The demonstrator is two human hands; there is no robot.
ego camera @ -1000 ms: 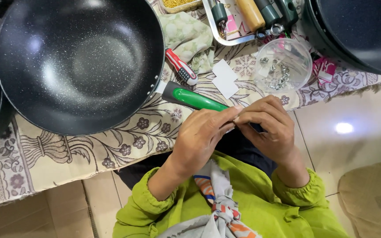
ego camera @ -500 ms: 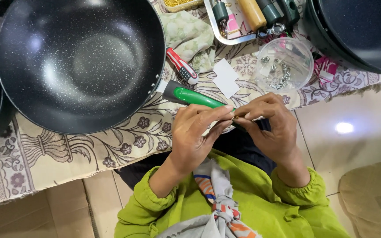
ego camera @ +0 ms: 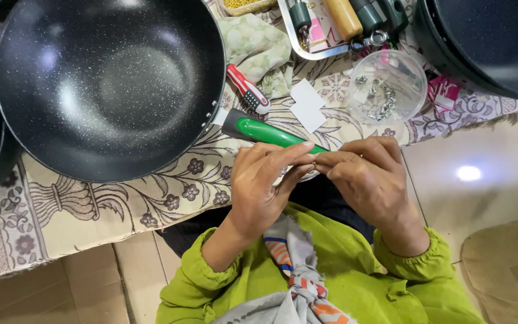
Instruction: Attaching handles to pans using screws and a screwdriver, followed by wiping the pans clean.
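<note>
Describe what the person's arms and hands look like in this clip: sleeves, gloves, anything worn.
Both hands are bare, with no gloves. The left hand and right hand come out of long lime-green sleeves with gathered, elastic-looking cuffs at the wrists. A thin ring may sit on one finger, but it is too small to be sure. A grey, orange and blue patterned scarf hangs knotted between the arms.

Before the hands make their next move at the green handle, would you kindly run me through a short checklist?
1. Left hand and right hand meet at the green handle end: ok.
2. Small part pinched between fingertips: cannot tell what it is.
3. Black wok rests flat on the patterned cloth: ok.
4. Clear bowl of small metal parts close by: ok.
5. Red-handled screwdriver lies beside the wok: ok.
</note>
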